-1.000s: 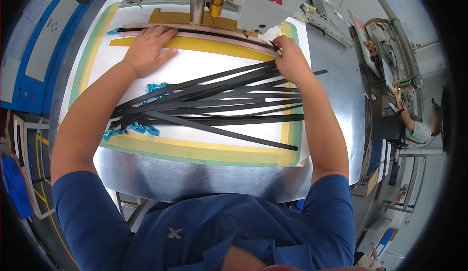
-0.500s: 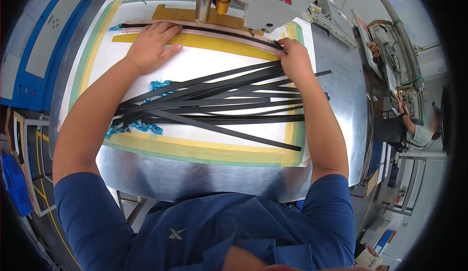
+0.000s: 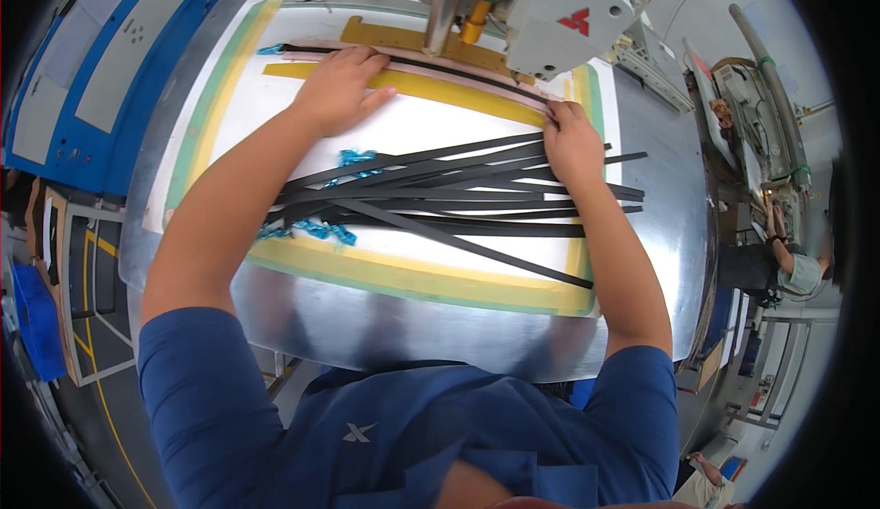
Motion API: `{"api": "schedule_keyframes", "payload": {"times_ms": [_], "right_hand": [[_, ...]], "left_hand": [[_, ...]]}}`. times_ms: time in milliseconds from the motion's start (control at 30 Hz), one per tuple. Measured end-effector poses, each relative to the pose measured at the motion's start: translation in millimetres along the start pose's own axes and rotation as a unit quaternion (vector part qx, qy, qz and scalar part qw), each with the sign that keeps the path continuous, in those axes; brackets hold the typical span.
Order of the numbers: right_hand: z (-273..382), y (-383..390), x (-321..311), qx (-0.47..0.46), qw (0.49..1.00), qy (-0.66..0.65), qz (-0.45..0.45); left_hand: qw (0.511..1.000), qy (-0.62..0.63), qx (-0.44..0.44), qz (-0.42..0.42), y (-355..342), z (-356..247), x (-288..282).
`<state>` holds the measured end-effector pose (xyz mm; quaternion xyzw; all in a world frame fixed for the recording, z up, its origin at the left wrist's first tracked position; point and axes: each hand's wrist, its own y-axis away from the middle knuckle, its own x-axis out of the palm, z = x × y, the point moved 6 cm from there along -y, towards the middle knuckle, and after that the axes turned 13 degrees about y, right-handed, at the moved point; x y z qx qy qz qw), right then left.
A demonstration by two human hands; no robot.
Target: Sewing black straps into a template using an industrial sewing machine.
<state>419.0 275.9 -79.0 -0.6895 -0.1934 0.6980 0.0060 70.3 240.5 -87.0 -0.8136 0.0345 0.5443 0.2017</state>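
A long thin black strip [image 3: 467, 68] lies along a pale pink channel between two yellow guide plates, the far one [image 3: 403, 36] and the near one [image 3: 440, 90]. Shiny blue wrap [image 3: 270, 50] covers its left end. My left hand [image 3: 341, 90] rests flat over the strip's left part, fingers stretched and thumb apart on the near plate. At the strip's right end, my right hand [image 3: 575, 145] has its thumb and fingers closed on the tip. Nearer me, several loose black strips [image 3: 440, 202] lie crossed in a pile, with crumpled blue wrap [image 3: 357, 163] at their left ends.
Just beyond the strip hang a machine's metal rod [image 3: 449, 5], an orange cylinder [image 3: 485, 5] and a grey head [image 3: 559, 28]. Yellow and green tape [image 3: 422, 280] borders the white sheet on the metal table [image 3: 321, 321]. Another person [image 3: 797, 271] works far right.
The view has shifted, so the scene sits further right. The strip's right tip, raised at my right fingers before, now lies lower along the channel. My left hand stays on the strip.
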Motion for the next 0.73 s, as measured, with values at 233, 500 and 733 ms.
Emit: {"api": "schedule_keyframes", "payload": {"times_ms": [233, 500, 733], "right_hand": [[-1.3, -0.1, 0.3, 0.012, 0.999, 0.018, -0.027], [-15.7, -7.7, 7.6, -0.006, 1.000, 0.019, -0.018], [34.2, 12.2, -28.2, -0.090, 0.965, -0.051, 0.241]], "left_hand": [[1.000, 0.002, -0.009, -0.023, 2.3, 1.7, -0.5], [1.000, -0.001, -0.013, -0.006, 0.8, -1.0, 0.1], [0.998, 0.061, 0.015, 0.017, -0.6, 20.7, 6.7]]}}
